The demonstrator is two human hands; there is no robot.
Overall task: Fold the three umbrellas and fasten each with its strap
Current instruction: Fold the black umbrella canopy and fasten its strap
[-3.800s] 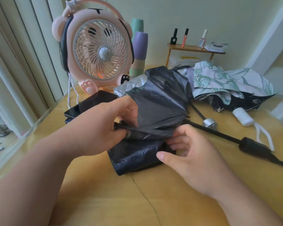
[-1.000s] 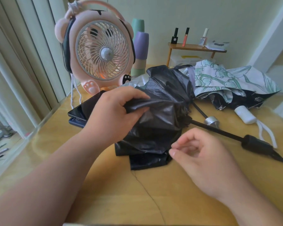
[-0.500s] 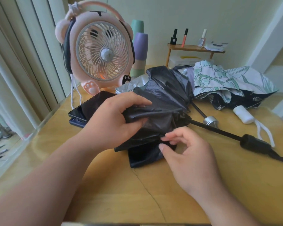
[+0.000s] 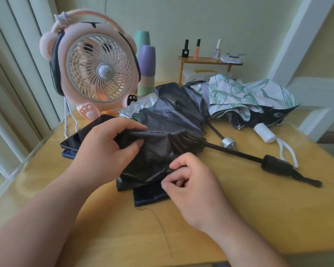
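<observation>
Both hands on black umbrella [image 4: 174,135], frame centre: left hand [image 4: 104,151] grips canopy, right hand [image 4: 193,182] pinches edge. Risk: slick pleats spring loose.

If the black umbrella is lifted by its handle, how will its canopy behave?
The canopy would probably flop and sag: it lies in loose, crumpled folds. Its sheen suggests it may slip from a grip. The straight shaft likely stays rigid.
</observation>
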